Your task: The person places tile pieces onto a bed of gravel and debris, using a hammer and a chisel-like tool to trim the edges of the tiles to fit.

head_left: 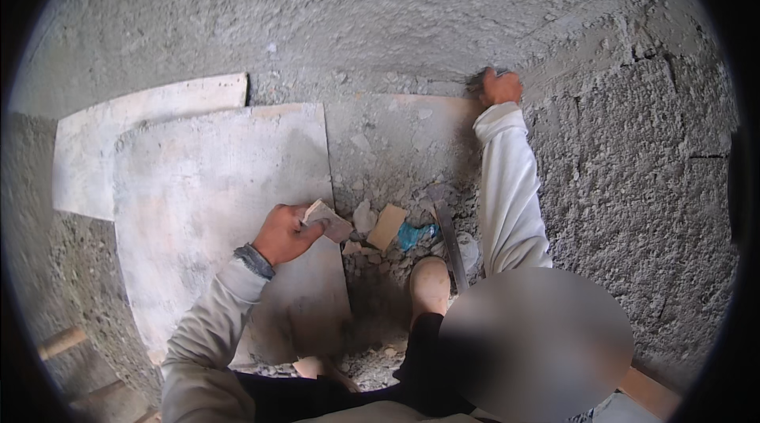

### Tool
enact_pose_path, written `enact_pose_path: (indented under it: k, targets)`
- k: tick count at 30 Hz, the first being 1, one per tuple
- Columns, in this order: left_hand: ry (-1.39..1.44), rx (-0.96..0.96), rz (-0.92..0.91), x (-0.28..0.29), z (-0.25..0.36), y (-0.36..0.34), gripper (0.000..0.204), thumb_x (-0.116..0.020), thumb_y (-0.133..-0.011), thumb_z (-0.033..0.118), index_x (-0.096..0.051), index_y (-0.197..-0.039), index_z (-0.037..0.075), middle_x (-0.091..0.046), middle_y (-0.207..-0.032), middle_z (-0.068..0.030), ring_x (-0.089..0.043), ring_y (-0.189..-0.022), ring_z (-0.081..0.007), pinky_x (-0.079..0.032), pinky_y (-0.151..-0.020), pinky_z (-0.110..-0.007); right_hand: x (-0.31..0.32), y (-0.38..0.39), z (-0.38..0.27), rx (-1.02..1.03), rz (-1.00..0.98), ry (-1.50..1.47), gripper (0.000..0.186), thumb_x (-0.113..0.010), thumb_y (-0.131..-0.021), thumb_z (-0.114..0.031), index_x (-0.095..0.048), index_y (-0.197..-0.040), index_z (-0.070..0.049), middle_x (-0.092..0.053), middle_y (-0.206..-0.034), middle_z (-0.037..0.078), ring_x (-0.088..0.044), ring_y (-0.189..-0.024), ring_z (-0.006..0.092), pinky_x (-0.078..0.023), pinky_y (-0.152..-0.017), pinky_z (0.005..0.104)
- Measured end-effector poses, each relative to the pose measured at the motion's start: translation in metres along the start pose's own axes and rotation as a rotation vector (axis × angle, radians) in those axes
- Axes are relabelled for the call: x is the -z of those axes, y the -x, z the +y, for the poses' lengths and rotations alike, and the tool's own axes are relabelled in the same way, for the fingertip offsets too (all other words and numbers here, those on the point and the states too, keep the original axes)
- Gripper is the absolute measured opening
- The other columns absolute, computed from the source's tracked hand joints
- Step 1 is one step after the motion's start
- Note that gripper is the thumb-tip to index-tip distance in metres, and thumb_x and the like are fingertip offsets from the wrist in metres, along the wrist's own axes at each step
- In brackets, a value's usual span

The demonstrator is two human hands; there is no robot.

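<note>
My left hand (286, 234) is closed around a small, flat, pale grey-pink slab (328, 222), pinched between thumb and fingers. It is over the right part of a large whitish board (222, 161) on the ground. Stretched far forward, my right hand (502, 88) is a closed fist at the foot of the rough grey wall (380, 19), close to the corner. A bit of something grey shows at its knuckles, but its kind cannot be made out. The wall beside that hand carries smoother, damp-looking mortar.
A second whitish board (150, 118) lies partly under the large one. Rubble, a tan flat piece (386, 226), a crumpled blue scrap (412, 236) and a long dark metal bar (451, 245) lie before my shoe (430, 284). A rough wall (641, 177) rises at right. A blurred patch hides the lower right.
</note>
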State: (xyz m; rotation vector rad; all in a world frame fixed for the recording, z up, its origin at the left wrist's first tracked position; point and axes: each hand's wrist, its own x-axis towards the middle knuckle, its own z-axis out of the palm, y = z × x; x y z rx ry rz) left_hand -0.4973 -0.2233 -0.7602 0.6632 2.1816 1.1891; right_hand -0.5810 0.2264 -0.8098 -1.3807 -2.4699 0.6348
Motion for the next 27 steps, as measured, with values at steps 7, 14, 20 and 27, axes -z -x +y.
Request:
enact_pose_path:
  k: [7, 14, 20, 27]
  targets:
    - [-0.061, 0.017, 0.007, 0.005, -0.002, 0.031, 0.015, -0.061, -0.076, 0.018, -0.064, -0.084, 0.006, -0.060, -0.067, -0.0168, -0.059, -0.064, -0.0360, -0.048, -0.059, -0.039, -0.019, -0.014, 0.009, 0.088, 0.025, 0.227, 0.039, -0.059, -0.079, -0.030, -0.060, -0.089, 0.008, -0.065, -0.089, 0.023, -0.065, -0.082, 0.0326, -0.051, -0.076, 0.0407]
    - [-0.082, -0.033, 0.046, -0.007, -0.003, 0.049, 0.016, -0.062, -0.075, 0.020, -0.063, -0.081, 0.006, -0.060, -0.069, -0.0179, -0.059, -0.064, -0.0363, -0.048, -0.057, -0.041, -0.020, 0.007, 0.016, 0.012, -0.017, -0.182, 0.035, -0.054, -0.079, -0.027, -0.061, -0.075, 0.007, -0.064, -0.069, 0.022, -0.065, -0.060, 0.0296, -0.052, -0.066, 0.0402]
    - [-0.098, -0.042, 0.063, -0.008, 0.005, 0.054, 0.016, -0.062, -0.075, 0.021, -0.063, -0.083, 0.007, -0.061, -0.072, -0.0171, -0.059, -0.065, -0.0357, -0.048, -0.059, -0.041, -0.033, 0.007, 0.031, 0.033, 0.076, -0.240, 0.040, -0.048, -0.083, -0.028, -0.061, -0.072, 0.008, -0.063, -0.064, 0.022, -0.064, -0.058, 0.0335, -0.052, -0.066, 0.0409]
    - [-0.161, -0.108, 0.038, -0.017, 0.013, 0.041, 0.022, -0.062, -0.076, 0.023, -0.064, -0.089, 0.005, -0.062, -0.073, -0.0173, -0.060, -0.068, -0.0352, -0.050, -0.063, -0.040, -0.046, 0.009, 0.028, -0.007, 0.143, 0.087, 0.048, -0.055, -0.081, -0.041, -0.065, -0.087, 0.006, -0.063, -0.083, 0.026, -0.063, -0.083, 0.0384, -0.049, -0.078, 0.0447]
